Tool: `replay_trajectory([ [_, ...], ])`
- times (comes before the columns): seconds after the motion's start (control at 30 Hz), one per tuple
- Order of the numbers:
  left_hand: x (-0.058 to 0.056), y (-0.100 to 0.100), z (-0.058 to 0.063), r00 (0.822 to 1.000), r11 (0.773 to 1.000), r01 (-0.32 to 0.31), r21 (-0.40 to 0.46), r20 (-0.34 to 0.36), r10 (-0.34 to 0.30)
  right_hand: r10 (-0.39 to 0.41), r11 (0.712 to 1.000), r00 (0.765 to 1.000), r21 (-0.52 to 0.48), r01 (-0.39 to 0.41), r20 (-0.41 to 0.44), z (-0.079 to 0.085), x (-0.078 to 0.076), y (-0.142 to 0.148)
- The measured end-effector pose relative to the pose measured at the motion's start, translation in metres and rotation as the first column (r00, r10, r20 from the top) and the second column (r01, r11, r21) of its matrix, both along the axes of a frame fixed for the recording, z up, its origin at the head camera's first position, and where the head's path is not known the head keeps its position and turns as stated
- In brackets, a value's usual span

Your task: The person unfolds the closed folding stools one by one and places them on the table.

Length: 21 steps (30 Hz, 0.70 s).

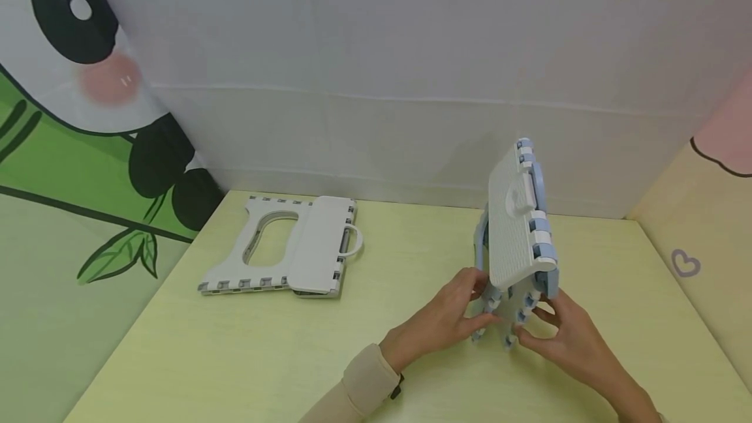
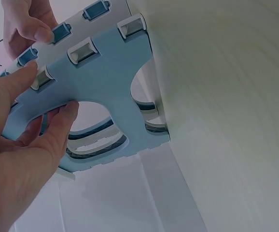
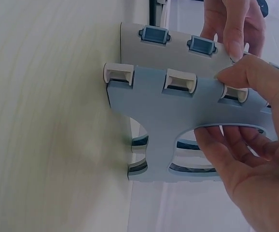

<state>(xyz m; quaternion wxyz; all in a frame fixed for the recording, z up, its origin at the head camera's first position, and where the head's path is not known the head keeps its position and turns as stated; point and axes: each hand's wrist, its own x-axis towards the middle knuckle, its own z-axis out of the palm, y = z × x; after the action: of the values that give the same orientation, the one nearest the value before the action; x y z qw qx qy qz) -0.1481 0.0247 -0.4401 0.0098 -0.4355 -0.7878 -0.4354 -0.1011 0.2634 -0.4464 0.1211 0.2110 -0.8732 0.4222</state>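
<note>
A white and blue folding stool [image 1: 506, 240] stands partly folded on the table, its narrow side toward me and its ribbed white panel tilted. My left hand [image 1: 440, 322] grips the near edge of its left leg panel. In the left wrist view, the left thumb lies on the hinged edge and the fingers reach into the cut-out of the blue panel [image 2: 105, 67]. On the other side my right hand [image 1: 578, 344] grips the right leg panel [image 3: 154, 101], thumb on the edge and fingers through its opening.
A second stool [image 1: 320, 243], white and folded flat, lies at the table's left with its loop handle [image 1: 356, 240] pointing right. Pale cloth [image 1: 376, 142] hangs behind the yellow table [image 1: 264, 358]. Printed walls [image 1: 705, 279] stand on both sides.
</note>
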Motion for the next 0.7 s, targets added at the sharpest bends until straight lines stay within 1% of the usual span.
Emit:
replay_trajectory([
  [0.2, -0.0002, -0.0010, 0.0016, 1.000, 1.000, -0.003, -0.003, 0.010, 0.003, 0.008, 1.000, 1.000, 0.007, -0.008, 0.018, 0.0025, 0.0001, 0.0031],
  [0.43, -0.0005, -0.0016, 0.0022, 1.000, 1.000, -0.001, -0.005, 0.020, 0.001, -0.001, 1.000, 1.000, 0.017, 0.000, 0.023, 0.0045, 0.0009, 0.0061],
  [0.7, -0.0015, -0.0025, 0.0012, 1.000, 1.000, -0.008, -0.003, 0.010, 0.008, -0.017, 1.000, 0.999, 0.025, 0.016, 0.036, 0.0050, 0.0008, 0.0080],
])
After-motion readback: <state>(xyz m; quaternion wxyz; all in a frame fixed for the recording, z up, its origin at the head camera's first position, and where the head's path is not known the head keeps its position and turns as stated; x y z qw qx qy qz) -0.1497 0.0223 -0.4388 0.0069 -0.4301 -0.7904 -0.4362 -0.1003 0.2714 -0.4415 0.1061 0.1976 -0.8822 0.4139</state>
